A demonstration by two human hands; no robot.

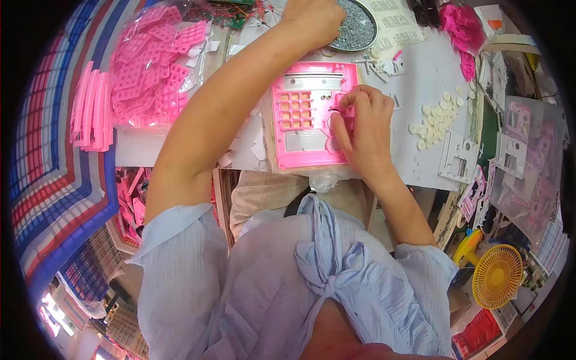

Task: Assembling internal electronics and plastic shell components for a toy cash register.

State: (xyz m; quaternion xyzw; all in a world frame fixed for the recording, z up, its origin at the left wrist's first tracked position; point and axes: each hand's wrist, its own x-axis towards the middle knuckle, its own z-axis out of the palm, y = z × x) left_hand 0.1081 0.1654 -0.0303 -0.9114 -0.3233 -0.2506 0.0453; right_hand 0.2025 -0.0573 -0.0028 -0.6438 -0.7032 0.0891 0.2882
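A pink plastic casing panel (288,157) lies on the table in front of me, with a grid of square openings, a metal strip along its far end and round holes. My right hand (367,129) rests over its right side, thumb and fingers pinched around a small dark part (336,110) whose kind I cannot make out. Farther off, my left hand (313,23) reaches to the left rim of a round tray (360,36) full of small grey metal pieces, probably screws. Its fingers are bent together, and whatever they hold is hidden.
A clear bag of pink keypad pieces (150,78) sits left, beside a stack of curved pink strips (93,111). To the right are white plastic rings (437,120), white plates (458,157) and bright pink cord (461,27). A yellow fan (497,275) stands lower right.
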